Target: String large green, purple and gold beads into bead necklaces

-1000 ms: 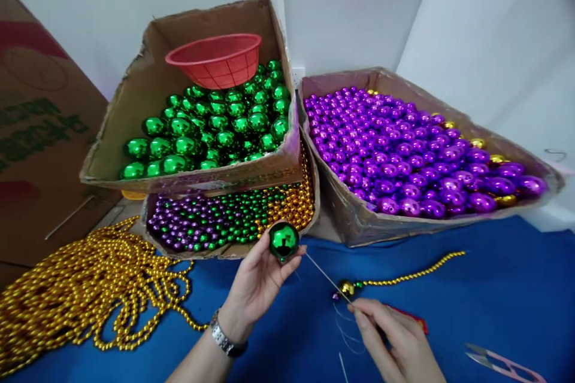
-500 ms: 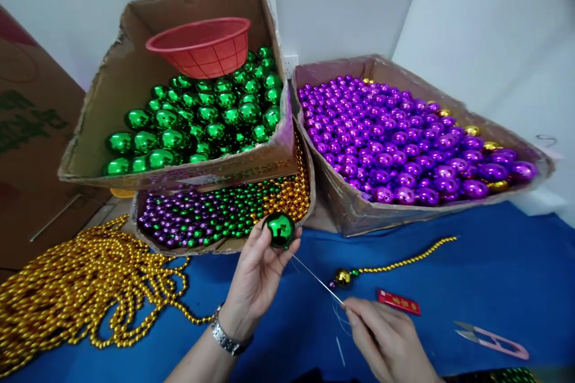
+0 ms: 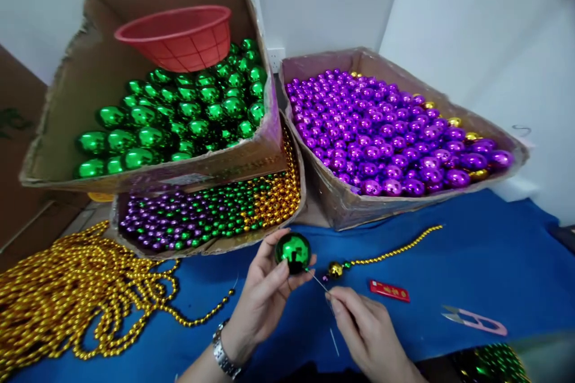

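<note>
While a mass of shiny gold bead strands (image 3: 67, 293) spreads over the left end of a blue cloth (image 3: 449, 269), a large open brown cardboard box (image 3: 67, 108) stands behind it, filled with glossy green balls (image 3: 188, 111) and a red plastic basket (image 3: 179, 42) tilted on top of them. Below its front edge, a lower cardboard box (image 3: 117, 228) contains small purple, green and gold beads (image 3: 215, 209).

In front, the left hand (image 3: 265, 296), with a silver metal-band watch (image 3: 222, 353) at its wrist, grips a large shiny green ball (image 3: 293, 253) between thumb and fingers, raised above the cloth. A thin metal needle (image 3: 319, 282) slants from the ball's lower right edge to the right hand (image 3: 366, 323), which pinches its near end; whether the tip has gone in, I cannot tell.

Just beyond the right hand lies a short string of gold beads (image 3: 395, 251), with a larger gold ball (image 3: 335, 269) at its left end. Nearby is a flat red packet (image 3: 389, 290). Behind, a wide cardboard box (image 3: 326, 197) brims with metallic purple balls (image 3: 381, 131), a few gold ones along its right side. Farther right lie pink-handled thread snips (image 3: 476, 320), blades pointing left.
</note>
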{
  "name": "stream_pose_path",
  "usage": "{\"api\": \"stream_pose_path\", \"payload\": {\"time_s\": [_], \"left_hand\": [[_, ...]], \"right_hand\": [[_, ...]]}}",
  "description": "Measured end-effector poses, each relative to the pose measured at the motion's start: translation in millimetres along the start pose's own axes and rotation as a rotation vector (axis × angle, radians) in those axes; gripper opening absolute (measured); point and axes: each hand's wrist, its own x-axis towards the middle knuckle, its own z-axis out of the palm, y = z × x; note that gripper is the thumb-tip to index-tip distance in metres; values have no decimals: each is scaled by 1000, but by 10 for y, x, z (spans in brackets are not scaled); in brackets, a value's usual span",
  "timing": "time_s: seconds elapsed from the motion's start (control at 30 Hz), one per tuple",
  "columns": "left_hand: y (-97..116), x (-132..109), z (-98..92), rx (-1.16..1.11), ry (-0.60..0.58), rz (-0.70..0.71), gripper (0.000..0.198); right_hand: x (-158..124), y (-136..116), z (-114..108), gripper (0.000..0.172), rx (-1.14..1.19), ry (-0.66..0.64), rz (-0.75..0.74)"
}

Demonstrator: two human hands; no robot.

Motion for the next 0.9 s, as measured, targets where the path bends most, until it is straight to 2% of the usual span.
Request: {"api": "stream_pose_path", "payload": {"time_s": [0.17, 0.3, 0.53, 0.67, 0.9], "left_hand": [[-25, -34, -60, 25, -20, 22, 50], [-72, -70, -89, 84, 47, 95, 54], [-83, -106, -75, 35, 34, 84, 51], [-90, -118, -69, 38, 63, 130, 51], [-65, -138, -59, -30, 52, 94, 49]], "right_hand": [[-18, 98, 47, 18, 14, 44, -59], [-29, 130, 96, 18, 7, 70, -41], [-29, 222, 97, 18, -41, 15, -103], [-30, 254, 116, 18, -69, 10, -95], [-28, 253, 121, 17, -90, -6, -73]]}}
